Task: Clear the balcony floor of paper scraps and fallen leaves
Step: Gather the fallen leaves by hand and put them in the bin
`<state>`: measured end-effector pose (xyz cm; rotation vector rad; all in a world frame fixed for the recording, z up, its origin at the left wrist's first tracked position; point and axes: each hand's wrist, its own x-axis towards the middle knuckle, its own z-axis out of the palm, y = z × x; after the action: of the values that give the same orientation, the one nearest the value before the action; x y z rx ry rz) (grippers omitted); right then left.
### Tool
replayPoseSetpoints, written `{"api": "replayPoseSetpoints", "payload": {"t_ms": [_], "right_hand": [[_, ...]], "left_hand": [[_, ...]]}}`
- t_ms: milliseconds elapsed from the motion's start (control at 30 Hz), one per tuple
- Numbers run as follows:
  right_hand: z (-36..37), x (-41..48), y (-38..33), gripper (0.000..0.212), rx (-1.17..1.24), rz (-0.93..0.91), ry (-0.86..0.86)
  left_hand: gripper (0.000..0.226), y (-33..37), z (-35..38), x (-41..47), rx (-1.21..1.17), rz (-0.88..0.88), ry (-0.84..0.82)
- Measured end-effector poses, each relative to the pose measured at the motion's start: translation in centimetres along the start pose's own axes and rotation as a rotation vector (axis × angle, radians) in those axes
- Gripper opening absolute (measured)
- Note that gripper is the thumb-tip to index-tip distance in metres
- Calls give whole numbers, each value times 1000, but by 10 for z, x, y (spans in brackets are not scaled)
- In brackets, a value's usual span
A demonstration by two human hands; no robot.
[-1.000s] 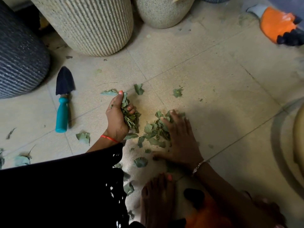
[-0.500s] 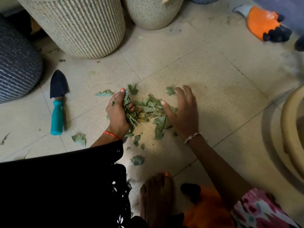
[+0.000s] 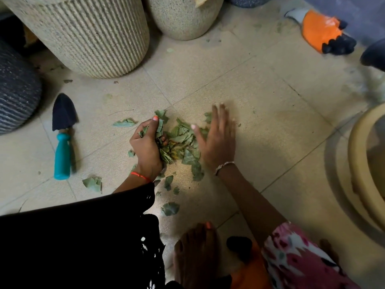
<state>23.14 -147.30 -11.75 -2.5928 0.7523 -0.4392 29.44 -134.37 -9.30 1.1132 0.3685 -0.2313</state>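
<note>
The left hand (image 3: 146, 144) is closed round a bunch of leaves, thumb on top, and sits low over the floor (image 3: 270, 101) at nine o'clock of the small pile (image 3: 183, 140). The right hand (image 3: 216, 140) is at three o'clock of the pile, a little blurred. Its fingers are straight and side by side, and its thumb side touches the pile's edge. So the pile lies between the two hands, near the middle of the view. To do this gathering well, I think the right hand should slide flat on the tile, so that thin pieces do not slip under it, and push the heap against the left fist. The leaves look dry, so a hard squeeze may break them into crumbs. Some single leaves lie apart: one at ten o'clock (image 3: 125, 123), one at seven o'clock (image 3: 92, 183) and one at six o'clock (image 3: 170, 208), toward the bare foot (image 3: 195, 253). These need a separate sweep. The trowel (image 3: 62, 142) lies at nine o'clock, beyond the left hand.
</note>
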Motion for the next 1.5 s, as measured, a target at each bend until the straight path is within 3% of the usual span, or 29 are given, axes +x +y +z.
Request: {"api": "replayPoseSetpoints", "payload": {"t_ms": [100,200,267,400,500,600,767,867,1067,1233,1500], "right_hand": [[1,21,12,75,-40,51,-64],[5,18,12,74,-19,-121,-153],[5,11,6,69,90,-217,-218],[-1,-11,-12,58,370,-201,-326],[-4,-32,-19,77,292,-275,-367],[1,-42,-17,99,109,-389,-339],[12,-30,-18,102,-105,-402,-209],[16,-15,-19,104,-91,-381,-205],[20,11,-22,99,10,-452,-295],[16,15,-24,88,227,-440,-344],[32,10,-57,51,671,-3,-39]], "left_hand": [[30,1,1,2,53,30,0],[23,1,-1,1,140,66,19],[22,2,-3,2,271,157,-1],[18,8,-11,-7,580,368,-102],[13,6,-21,-9,668,432,-207],[6,0,-24,-6,734,517,-205],[17,-1,-25,8,937,671,-218],[5,7,-22,22,1023,613,-266],[19,13,-15,43,1078,438,-487],[16,11,-14,38,1001,455,-447],[42,-7,6,23,869,433,-329]]}}
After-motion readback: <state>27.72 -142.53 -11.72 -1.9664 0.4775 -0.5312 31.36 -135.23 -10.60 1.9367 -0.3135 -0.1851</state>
